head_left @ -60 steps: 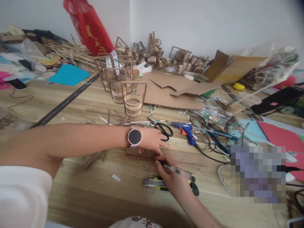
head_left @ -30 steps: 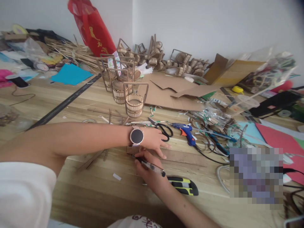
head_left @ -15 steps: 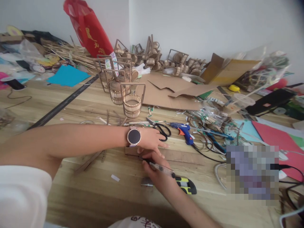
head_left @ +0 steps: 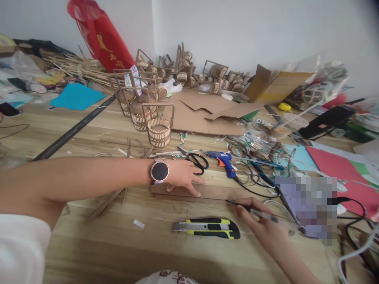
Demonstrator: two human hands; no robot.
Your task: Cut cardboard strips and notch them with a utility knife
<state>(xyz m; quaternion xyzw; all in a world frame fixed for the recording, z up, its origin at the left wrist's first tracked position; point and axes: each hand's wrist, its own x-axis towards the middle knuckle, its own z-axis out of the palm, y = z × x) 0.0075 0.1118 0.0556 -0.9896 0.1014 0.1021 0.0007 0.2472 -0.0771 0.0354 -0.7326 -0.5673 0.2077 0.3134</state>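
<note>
My left hand (head_left: 183,176), with a round watch on its wrist, lies over a flat brown strip (head_left: 204,192) of wood or card, fingers spread and pressing on it. A pen (head_left: 266,216) is gripped in my right hand (head_left: 263,225); its dark tip touches or nearly touches the strip's near edge, towards the right end. Nearer to me lies a yellow-and-black utility knife (head_left: 207,228) with some blade out. Just beyond my left fingers are black-handled scissors (head_left: 197,161), and a blue glue gun (head_left: 223,159) sits to their right.
Small slatted wooden buckets (head_left: 159,132) stand beyond my left forearm, with more piled by the wall. Cardboard sheets (head_left: 204,114) lie at the middle back. To the right are a cable, plastic bags, a pixelated object (head_left: 308,209) and red paper (head_left: 343,177).
My right hand has moved right with the pen, away from my left hand, uncovering the utility knife. My left hand stays on the strip. The view has shifted slightly.
</note>
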